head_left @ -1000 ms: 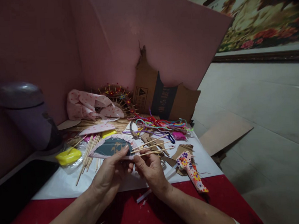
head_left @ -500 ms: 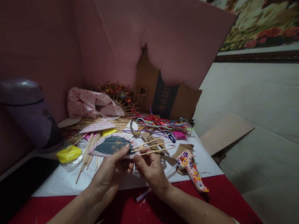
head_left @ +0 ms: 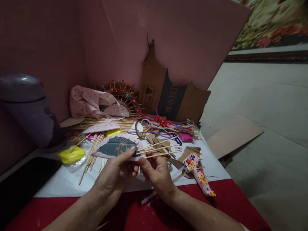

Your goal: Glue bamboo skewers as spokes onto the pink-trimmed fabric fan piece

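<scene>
Above the near part of the white sheet, my left hand (head_left: 115, 171) grips a leaf-shaped cardboard piece (head_left: 111, 149), its thumb pressed on the right end. The piece has a dark face with faint lettering and a pink cloth edge folded over it. Three thin wooden sticks (head_left: 161, 143) fan out to the right from that end. My right hand (head_left: 158, 175) is closed, with the thumb and fingers pinching around the lowest stick near the cloth edge. The tips of its fingers are partly hidden behind the piece.
A hot glue gun (head_left: 199, 174) with flowered wrapping lies right of my hands on cardboard scraps. Behind are colourful yarn (head_left: 170, 125), a bundle of sticks (head_left: 93, 151), pink dotted cloth (head_left: 87, 102) and torn cardboard (head_left: 151, 84). A purple bottle (head_left: 32, 113) and dark phone-like slab (head_left: 24, 188) stand left.
The view has shifted slightly. Both hands keep their hold on the cardboard piece and stick, with almost no movement.
</scene>
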The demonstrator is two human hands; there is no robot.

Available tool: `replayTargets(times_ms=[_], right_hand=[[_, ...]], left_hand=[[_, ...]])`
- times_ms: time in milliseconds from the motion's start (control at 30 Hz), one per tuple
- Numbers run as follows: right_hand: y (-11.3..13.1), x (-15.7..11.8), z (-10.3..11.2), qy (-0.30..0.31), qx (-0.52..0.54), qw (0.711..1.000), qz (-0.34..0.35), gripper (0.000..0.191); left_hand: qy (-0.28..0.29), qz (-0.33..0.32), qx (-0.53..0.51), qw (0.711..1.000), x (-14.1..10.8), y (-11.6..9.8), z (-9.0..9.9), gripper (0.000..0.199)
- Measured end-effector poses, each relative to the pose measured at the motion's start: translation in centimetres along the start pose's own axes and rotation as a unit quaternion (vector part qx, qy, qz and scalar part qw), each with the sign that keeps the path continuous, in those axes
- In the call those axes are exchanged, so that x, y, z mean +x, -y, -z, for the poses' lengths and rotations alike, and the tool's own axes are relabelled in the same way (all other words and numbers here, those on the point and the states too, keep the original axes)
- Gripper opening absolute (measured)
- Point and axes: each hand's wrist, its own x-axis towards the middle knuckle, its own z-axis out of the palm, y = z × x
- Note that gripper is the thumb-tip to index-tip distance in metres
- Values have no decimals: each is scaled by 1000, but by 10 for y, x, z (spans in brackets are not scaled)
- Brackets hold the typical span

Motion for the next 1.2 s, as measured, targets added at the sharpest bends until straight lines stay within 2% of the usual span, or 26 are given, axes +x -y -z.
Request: replayTargets(times_ms=[367, 733, 833, 1033, 1200], right_hand=[[-1, 0, 0, 2, -17, 1000, 3, 22], [-2, 0, 0, -1, 7, 1000, -8, 25], [-3, 1, 1, 0, 12, 1000, -7, 26], [-4, 2, 0, 28, 37, 999, -5, 26], [-7, 2, 3, -5, 48, 999, -6, 28]], left_hand=[[6, -4, -14, 1000, 1, 1, 1, 15], [-9, 8, -18, 1000, 1, 1, 0, 14], [2, 6, -22, 1000, 2, 2, 0, 15], [-11, -6, -33, 999, -3, 0, -5, 12], [16, -16, -20, 1000, -10, -1, -9, 14]])
